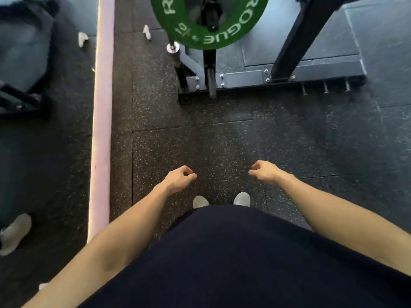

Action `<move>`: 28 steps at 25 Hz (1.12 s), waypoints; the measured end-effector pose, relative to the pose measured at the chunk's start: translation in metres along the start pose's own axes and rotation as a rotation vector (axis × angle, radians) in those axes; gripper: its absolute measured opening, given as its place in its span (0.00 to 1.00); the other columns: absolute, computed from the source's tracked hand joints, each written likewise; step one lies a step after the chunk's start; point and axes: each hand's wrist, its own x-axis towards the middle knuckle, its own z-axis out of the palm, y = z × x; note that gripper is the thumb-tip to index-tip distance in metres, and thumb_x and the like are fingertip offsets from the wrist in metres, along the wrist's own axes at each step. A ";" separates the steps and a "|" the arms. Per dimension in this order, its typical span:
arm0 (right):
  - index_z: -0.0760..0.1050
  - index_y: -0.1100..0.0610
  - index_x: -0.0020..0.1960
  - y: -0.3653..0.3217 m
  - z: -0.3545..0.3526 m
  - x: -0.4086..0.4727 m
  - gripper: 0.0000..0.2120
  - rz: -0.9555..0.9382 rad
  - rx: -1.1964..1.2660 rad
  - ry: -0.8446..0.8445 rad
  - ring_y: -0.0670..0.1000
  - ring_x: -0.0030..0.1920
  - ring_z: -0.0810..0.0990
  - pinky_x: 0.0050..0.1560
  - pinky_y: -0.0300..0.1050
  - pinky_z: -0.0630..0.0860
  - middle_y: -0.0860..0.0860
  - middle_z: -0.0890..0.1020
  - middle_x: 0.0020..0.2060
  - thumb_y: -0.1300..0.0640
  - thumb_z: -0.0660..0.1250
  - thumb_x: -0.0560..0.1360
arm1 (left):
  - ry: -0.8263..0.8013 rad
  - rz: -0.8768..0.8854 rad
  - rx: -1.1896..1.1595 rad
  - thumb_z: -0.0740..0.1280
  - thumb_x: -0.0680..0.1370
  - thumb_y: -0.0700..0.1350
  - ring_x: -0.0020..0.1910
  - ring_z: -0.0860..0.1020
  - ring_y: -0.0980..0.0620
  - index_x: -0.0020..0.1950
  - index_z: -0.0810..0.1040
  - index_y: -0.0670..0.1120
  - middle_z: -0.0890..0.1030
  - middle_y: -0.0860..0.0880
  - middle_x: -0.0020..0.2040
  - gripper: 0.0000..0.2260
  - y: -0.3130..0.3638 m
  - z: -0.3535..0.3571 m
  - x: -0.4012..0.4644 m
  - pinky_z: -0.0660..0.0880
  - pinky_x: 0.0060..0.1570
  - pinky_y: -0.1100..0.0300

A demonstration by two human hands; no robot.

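Observation:
I stand on a dark speckled rubber floor (222,141) and look down past my dark shirt. My left hand (178,178) hangs in front of me with its fingers loosely curled and holds nothing. My right hand (264,172) hangs the same way about a hand's width to the right, also holding nothing. The toes of my two pale shoes (222,201) show below the hands. Ahead, at the top of the view, a green weight plate (209,30) marked 10 sits on a black rack.
The rack's grey bolted base (273,78) and a black slanted upright (298,38) stand ahead on the right. A mirror (44,107) with a pale lit edge strip (102,118) runs along the left, showing a reflected shoe (13,234).

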 end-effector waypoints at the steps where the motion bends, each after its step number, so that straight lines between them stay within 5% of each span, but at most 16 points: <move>1: 0.70 0.58 0.68 0.001 -0.004 -0.002 0.22 -0.005 0.027 0.024 0.55 0.64 0.75 0.64 0.48 0.71 0.55 0.76 0.66 0.48 0.64 0.78 | 0.014 0.022 0.004 0.62 0.79 0.58 0.55 0.77 0.49 0.66 0.74 0.51 0.78 0.47 0.61 0.18 0.007 -0.004 0.001 0.74 0.55 0.55; 16: 0.67 0.56 0.71 -0.113 -0.222 -0.078 0.23 -0.469 0.135 0.548 0.55 0.67 0.71 0.67 0.49 0.68 0.54 0.72 0.68 0.49 0.63 0.79 | 0.623 0.462 -0.066 0.65 0.77 0.59 0.51 0.78 0.49 0.64 0.74 0.51 0.80 0.48 0.56 0.20 0.203 -0.217 -0.064 0.72 0.50 0.57; 21: 0.67 0.56 0.71 -0.158 -0.307 -0.142 0.23 -0.670 0.177 0.706 0.52 0.59 0.75 0.51 0.40 0.72 0.55 0.74 0.66 0.52 0.63 0.79 | 0.809 0.645 -0.106 0.65 0.76 0.62 0.52 0.78 0.49 0.62 0.74 0.52 0.79 0.50 0.56 0.20 0.275 -0.288 -0.133 0.74 0.54 0.54; 25: 0.68 0.55 0.70 -0.187 -0.367 -0.198 0.23 -0.760 0.100 0.903 0.55 0.66 0.72 0.66 0.49 0.69 0.54 0.72 0.69 0.49 0.63 0.78 | 0.952 0.763 -0.104 0.65 0.78 0.58 0.56 0.76 0.47 0.63 0.73 0.49 0.77 0.49 0.56 0.18 0.317 -0.328 -0.193 0.72 0.60 0.52; 28: 0.68 0.56 0.70 -0.209 -0.408 -0.251 0.23 -0.856 0.100 1.014 0.54 0.65 0.73 0.65 0.48 0.69 0.52 0.73 0.67 0.50 0.64 0.78 | 1.050 0.846 -0.121 0.65 0.78 0.56 0.56 0.77 0.47 0.62 0.73 0.48 0.78 0.48 0.56 0.17 0.342 -0.361 -0.240 0.72 0.55 0.56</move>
